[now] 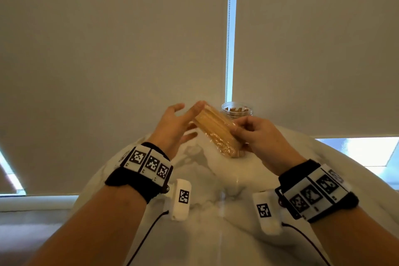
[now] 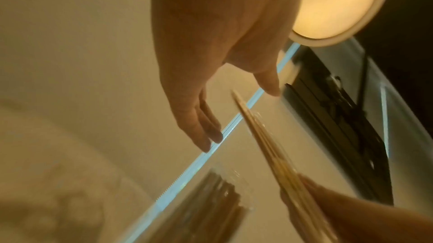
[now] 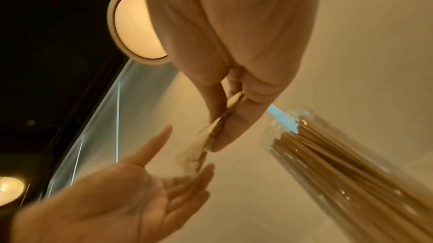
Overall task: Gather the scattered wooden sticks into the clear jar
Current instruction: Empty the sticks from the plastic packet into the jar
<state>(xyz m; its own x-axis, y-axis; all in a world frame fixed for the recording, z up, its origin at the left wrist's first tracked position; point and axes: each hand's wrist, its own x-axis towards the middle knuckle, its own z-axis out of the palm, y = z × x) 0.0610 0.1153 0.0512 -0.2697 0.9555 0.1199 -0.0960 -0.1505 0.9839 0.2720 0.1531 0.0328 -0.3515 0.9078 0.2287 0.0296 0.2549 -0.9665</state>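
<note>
We're pinching stick bundle [image 1: 216,130] in right hand [image 1: 257,136], above table [image 1: 216,233]. Left hand [image 1: 172,127] hovering open, fingers spread, touching bundle's far end. Jar [image 1: 237,110] sitting near table's far edge, lower part hidden behind right hand. Wrist views blurring.

No readable text, only coded square markers on the wristbands [image 1: 149,163].

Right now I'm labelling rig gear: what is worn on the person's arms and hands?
Hands bare, no sleeves. Left wrist and right wrist each carry a black band with white square-code tiles, plus a white camera box with its own code and a black cable.
</note>
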